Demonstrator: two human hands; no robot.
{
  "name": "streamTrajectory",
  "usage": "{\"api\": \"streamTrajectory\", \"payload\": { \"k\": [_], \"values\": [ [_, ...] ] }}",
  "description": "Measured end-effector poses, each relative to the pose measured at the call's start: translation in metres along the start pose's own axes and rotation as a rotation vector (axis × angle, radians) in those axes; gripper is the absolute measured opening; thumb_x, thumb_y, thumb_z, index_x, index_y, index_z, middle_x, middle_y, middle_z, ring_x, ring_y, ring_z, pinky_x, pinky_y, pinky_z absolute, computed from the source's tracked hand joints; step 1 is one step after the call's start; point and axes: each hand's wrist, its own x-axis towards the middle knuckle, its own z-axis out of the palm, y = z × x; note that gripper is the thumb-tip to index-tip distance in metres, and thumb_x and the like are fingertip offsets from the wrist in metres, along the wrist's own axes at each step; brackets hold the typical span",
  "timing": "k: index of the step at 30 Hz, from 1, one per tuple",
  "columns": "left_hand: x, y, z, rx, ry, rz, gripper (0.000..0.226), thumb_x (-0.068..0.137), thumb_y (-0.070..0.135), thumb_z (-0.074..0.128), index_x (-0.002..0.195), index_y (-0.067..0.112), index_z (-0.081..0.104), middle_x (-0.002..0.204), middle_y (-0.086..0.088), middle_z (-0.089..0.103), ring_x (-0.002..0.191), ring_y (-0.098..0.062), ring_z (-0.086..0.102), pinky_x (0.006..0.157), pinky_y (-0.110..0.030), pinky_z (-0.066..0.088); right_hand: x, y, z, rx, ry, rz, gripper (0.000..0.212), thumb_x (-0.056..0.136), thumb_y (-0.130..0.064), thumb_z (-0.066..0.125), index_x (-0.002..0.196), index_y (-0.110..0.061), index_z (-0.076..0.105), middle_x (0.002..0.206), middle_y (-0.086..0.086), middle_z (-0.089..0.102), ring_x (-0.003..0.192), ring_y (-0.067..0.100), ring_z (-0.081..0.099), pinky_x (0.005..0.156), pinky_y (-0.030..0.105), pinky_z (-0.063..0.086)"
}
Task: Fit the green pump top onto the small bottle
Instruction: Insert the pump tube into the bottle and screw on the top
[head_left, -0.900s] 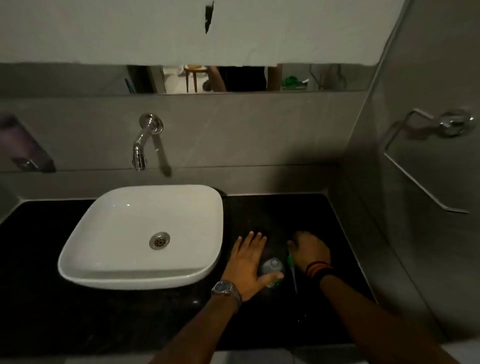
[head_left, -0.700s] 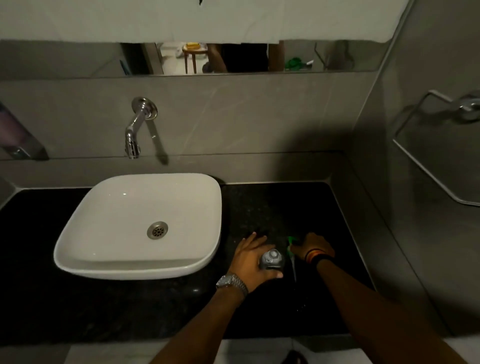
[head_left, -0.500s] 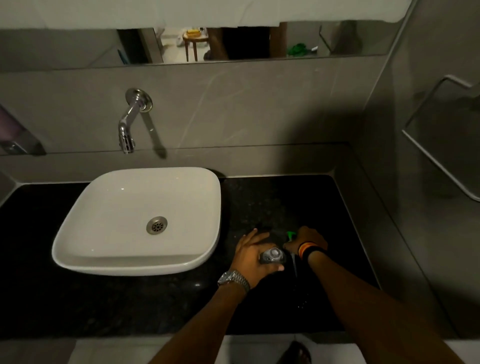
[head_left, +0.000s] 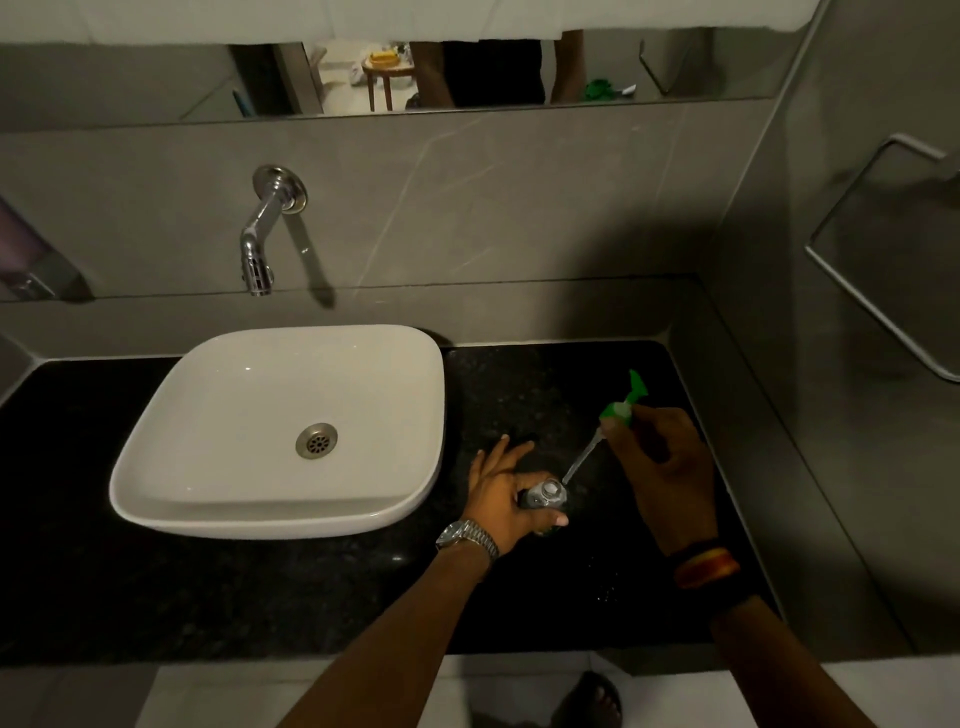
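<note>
A small clear bottle (head_left: 544, 493) stands on the black counter (head_left: 545, 395) to the right of the sink, its open neck facing up. My left hand (head_left: 501, 493) is wrapped around its body. My right hand (head_left: 662, 462) holds the green pump top (head_left: 623, 402) lifted up and to the right of the bottle, nozzle pointing away. The pump's clear dip tube (head_left: 584, 457) slants down to the left, and its lower end is right at the bottle's mouth.
A white basin (head_left: 280, 488) sits left of the bottle, with a chrome wall tap (head_left: 262, 234) above it. A grey wall with a towel rail (head_left: 878, 312) bounds the counter on the right. A mirror strip runs along the back wall.
My right hand has lifted the green pump top off the counter, up and to the right, tube now angled at the bottle's mouth. My left hand has closed around the bottle.
</note>
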Motion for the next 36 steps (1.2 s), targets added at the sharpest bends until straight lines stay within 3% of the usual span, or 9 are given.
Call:
{"api": "streamTrajectory", "payload": {
  "k": [8,10,13,18,23,26,29,32,36],
  "values": [
    [-0.001,0.003,-0.002,0.068,0.007,0.037,0.057,0.066,0.064,0.078,0.118,0.043,0.069,0.162,0.01,0.025,0.147,-0.006,-0.008,0.114,-0.036,-0.02,-0.021,0.027,0.03,-0.031,-0.103,-0.005,0.022,0.083,-0.033,0.077,0.1,-0.019,0.072,0.1,-0.004,0.057,0.085,0.0,0.063,0.073,0.016,0.055],
    [-0.002,0.006,-0.002,0.085,0.014,0.046,0.056,0.066,0.064,0.077,0.118,0.046,0.068,0.162,0.009,0.025,0.145,-0.004,-0.009,0.114,-0.036,-0.021,-0.025,0.042,0.034,-0.159,-0.171,-0.014,0.028,0.081,-0.026,0.079,0.106,-0.015,0.073,0.106,-0.002,0.056,0.093,0.005,0.063,0.078,0.019,0.055],
    [-0.004,0.007,-0.003,0.108,0.03,0.06,0.049,0.068,0.061,0.077,0.114,0.046,0.069,0.161,0.006,0.028,0.147,-0.008,-0.006,0.117,-0.042,-0.016,-0.032,0.058,0.041,-0.421,-0.184,-0.092,0.031,0.077,-0.026,0.083,0.104,-0.013,0.075,0.111,0.001,0.057,0.1,0.013,0.059,0.08,0.009,0.045],
    [-0.002,0.005,-0.002,0.136,0.043,0.064,0.041,0.073,0.05,0.079,0.113,0.041,0.072,0.16,0.003,0.031,0.152,-0.019,-0.001,0.117,-0.043,-0.013,-0.035,0.067,0.047,-0.604,-0.139,-0.22,0.026,0.067,-0.029,0.089,0.08,-0.011,0.075,0.1,0.006,0.064,0.094,0.022,0.064,0.081,0.039,0.057],
    [-0.002,0.003,-0.002,0.138,0.034,0.066,0.037,0.074,0.048,0.076,0.109,0.038,0.074,0.16,0.001,0.032,0.152,-0.02,-0.001,0.118,-0.047,-0.012,-0.035,0.059,0.05,-0.763,-0.154,-0.132,0.036,0.065,-0.045,0.084,0.071,-0.02,0.06,0.101,0.003,0.061,0.098,0.026,0.061,0.085,0.046,0.053],
    [-0.002,0.0,0.0,0.154,0.043,0.077,0.039,0.075,0.047,0.074,0.113,0.039,0.072,0.159,0.002,0.033,0.151,-0.019,-0.001,0.117,-0.046,-0.015,-0.034,0.061,0.05,-0.701,-0.207,-0.044,0.046,0.066,-0.05,0.083,0.097,-0.021,0.067,0.123,0.002,0.055,0.116,0.023,0.053,0.099,0.043,0.049],
    [-0.002,-0.001,0.002,0.124,0.052,0.067,0.048,0.069,0.062,0.068,0.113,0.043,0.07,0.159,0.004,0.034,0.148,-0.011,-0.003,0.118,-0.047,-0.014,-0.028,0.065,0.045,-0.482,-0.323,-0.042,0.055,0.071,-0.031,0.086,0.121,-0.018,0.067,0.138,0.0,0.049,0.13,0.019,0.046,0.104,0.024,0.041],
    [-0.002,-0.001,0.002,0.112,0.044,0.07,0.057,0.062,0.073,0.065,0.112,0.045,0.069,0.159,0.006,0.034,0.147,-0.008,-0.004,0.117,-0.047,-0.014,-0.024,0.068,0.043,-0.472,-0.32,-0.086,0.03,0.073,-0.023,0.086,0.1,-0.014,0.076,0.126,0.001,0.059,0.121,0.021,0.055,0.092,0.012,0.038],
    [-0.001,-0.001,0.001,0.123,0.055,0.074,0.064,0.061,0.074,0.061,0.115,0.041,0.07,0.158,0.006,0.036,0.15,-0.013,-0.001,0.118,-0.048,-0.012,-0.021,0.063,0.049,-0.508,-0.25,0.021,0.043,0.065,-0.044,0.087,0.091,-0.016,0.066,0.106,0.0,0.056,0.098,0.016,0.056,0.084,0.033,0.052]
  ]
}}
